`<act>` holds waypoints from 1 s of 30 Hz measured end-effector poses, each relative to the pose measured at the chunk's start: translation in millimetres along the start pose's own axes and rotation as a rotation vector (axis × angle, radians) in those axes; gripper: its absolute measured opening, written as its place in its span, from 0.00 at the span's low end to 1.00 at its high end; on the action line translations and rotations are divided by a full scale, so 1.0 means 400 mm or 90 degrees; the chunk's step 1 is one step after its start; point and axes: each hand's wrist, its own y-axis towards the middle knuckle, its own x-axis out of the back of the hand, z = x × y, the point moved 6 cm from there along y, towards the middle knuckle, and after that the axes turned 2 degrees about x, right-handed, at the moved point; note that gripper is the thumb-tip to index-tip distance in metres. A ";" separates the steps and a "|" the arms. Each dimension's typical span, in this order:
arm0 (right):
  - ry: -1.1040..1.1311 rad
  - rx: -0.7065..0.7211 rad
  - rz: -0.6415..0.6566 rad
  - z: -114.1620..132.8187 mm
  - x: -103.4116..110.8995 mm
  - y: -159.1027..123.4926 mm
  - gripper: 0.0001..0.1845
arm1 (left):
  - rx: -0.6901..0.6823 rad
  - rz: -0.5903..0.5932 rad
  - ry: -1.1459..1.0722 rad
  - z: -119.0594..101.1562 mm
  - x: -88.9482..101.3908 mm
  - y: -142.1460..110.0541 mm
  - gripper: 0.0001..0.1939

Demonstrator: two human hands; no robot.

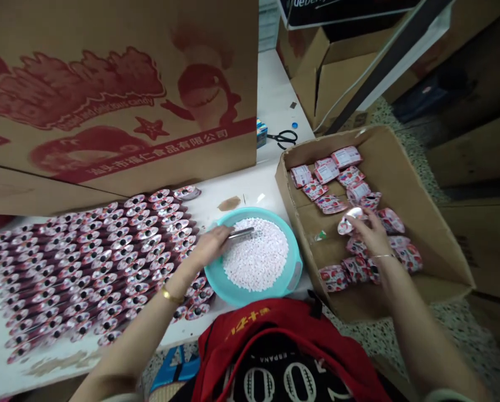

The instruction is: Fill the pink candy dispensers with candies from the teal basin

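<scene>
My left hand is closed around a slim shiny metal utensil. Its far end rests among small white pellets, so its shape there is unclear. The pellets lie in a round turquoise plastic basin on the table. Over an open cardboard box at the right, the fingers of my right hand grip a small foil pouch, its silvery end facing up. Several similar red-and-white printed pouches lie in that box, below and around the hand.
Rows of upright pouches with dark round openings cover the table's left side. A large printed carton walls off the back. Black-handled scissors, a blue cap and a small blue box lie beyond the basin.
</scene>
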 end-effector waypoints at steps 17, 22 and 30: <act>0.491 -0.233 0.251 0.090 -0.346 -0.407 0.21 | -0.065 0.182 -0.199 -0.246 -0.303 -0.110 0.14; 0.400 -0.122 0.156 0.057 -0.390 -0.348 0.25 | -0.021 0.089 -0.337 -0.208 -0.160 -0.153 0.14; 0.291 -0.021 0.178 0.025 -0.447 -0.354 0.23 | 0.011 0.044 -0.066 -0.230 0.084 -0.141 0.11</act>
